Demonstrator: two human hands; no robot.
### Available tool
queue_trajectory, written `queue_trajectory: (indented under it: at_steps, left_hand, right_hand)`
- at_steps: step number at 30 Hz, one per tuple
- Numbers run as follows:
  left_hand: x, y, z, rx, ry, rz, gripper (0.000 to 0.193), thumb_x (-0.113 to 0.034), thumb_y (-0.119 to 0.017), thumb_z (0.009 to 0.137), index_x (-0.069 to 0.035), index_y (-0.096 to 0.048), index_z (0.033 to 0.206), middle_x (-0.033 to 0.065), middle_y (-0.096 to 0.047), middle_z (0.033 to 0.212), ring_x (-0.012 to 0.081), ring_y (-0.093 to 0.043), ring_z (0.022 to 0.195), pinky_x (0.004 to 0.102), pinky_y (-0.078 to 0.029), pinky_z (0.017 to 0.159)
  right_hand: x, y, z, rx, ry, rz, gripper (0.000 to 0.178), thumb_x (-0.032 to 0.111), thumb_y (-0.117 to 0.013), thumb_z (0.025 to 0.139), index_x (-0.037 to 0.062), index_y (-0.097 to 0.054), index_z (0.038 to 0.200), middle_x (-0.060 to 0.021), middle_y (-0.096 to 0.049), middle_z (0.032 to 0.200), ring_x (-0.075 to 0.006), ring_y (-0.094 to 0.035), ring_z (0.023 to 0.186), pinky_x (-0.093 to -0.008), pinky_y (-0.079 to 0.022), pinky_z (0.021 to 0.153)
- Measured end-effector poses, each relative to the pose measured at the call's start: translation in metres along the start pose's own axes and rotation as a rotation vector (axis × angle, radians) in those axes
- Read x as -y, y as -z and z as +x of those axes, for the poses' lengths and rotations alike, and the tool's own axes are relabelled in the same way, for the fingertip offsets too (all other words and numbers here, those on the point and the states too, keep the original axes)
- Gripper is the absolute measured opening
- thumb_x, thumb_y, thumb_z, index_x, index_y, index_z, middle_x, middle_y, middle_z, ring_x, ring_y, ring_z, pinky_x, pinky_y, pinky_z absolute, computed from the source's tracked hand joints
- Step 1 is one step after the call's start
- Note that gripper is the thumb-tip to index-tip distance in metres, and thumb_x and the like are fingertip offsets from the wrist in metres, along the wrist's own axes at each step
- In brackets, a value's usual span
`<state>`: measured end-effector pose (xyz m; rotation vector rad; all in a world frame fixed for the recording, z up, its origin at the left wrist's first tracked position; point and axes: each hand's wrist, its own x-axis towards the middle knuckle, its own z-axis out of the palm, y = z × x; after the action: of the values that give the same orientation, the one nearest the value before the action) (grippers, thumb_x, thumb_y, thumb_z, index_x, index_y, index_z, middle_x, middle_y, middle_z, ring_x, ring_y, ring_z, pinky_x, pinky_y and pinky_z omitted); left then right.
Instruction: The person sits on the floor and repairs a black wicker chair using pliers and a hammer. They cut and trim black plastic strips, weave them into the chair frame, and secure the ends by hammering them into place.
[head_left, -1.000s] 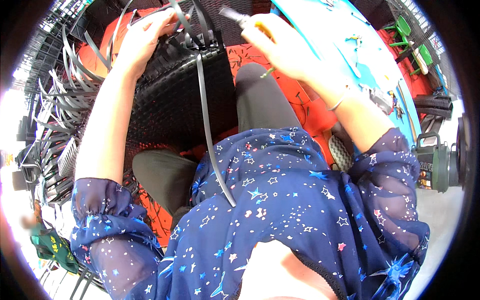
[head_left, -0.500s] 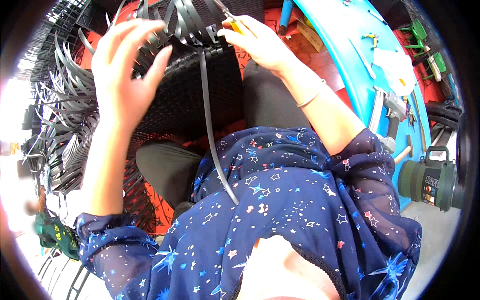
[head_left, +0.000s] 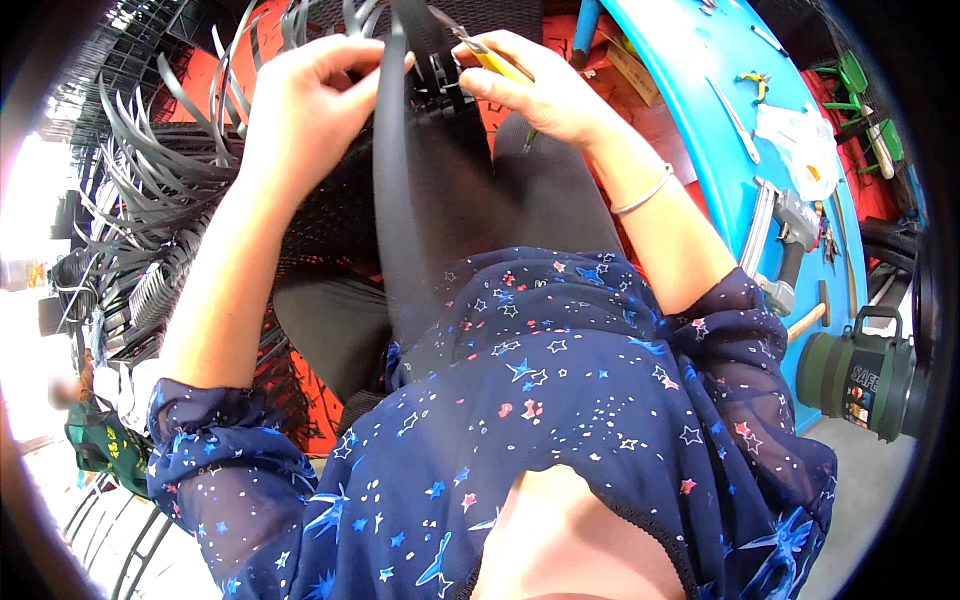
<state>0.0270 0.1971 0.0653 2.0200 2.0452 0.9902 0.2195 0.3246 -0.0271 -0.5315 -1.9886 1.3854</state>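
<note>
Between thumb and fingers, my left hand pinches a long flat black strip. It hangs down toward my lap, smeared by motion. My right hand is closed round yellow-handled pliers, their metal jaws pointing up and left. Both hands are at the upper edge of a dark woven piece that leans by my legs. More loose strips curl up behind the hands. Where the strips meet the weave is partly hidden by my left hand and the hanging strip.
At the right stands a blue table bearing a stapler-like power tool, a hammer, another pair of yellow-handled pliers and a plastic bag. A green jug is beside it. Bundled black strips fill the left.
My left hand was open and apart from the strip; it has moved right and closed on it. The strip now hangs straighter and blurred. My right hand keeps the pliers, slightly lower and further right.
</note>
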Motion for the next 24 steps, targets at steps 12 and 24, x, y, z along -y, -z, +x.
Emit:
queue_trajectory:
  at_steps: [12,24]
  left_hand:
    - [0.02,0.01,0.029,0.075,0.261,-0.366,0.021,-0.023,-0.076,0.088,-0.004,-0.077,0.099,-0.0009,-0.067,0.076,0.0027,-0.051,0.06,0.0172,-0.038,0.055]
    - [-0.005,0.019,-0.065,0.024,0.119,0.094,0.021,-0.012,-0.071,0.089,-0.006,-0.071,0.109,0.0007,-0.059,0.069,0.0058,-0.043,0.05,0.0228,-0.04,0.051]
  right_hand:
    - [0.065,-0.011,0.053,0.048,0.047,-0.605,0.057,0.047,-0.083,0.072,-0.0003,-0.063,0.096,-0.0177,-0.066,0.082,-0.0332,-0.067,0.079,-0.0419,-0.053,0.074]
    - [0.028,-0.016,0.051,-0.078,0.183,-0.248,0.048,0.041,-0.08,0.077,-0.0003,-0.064,0.097,-0.0152,-0.066,0.083,-0.0297,-0.065,0.077,-0.0406,-0.052,0.075]
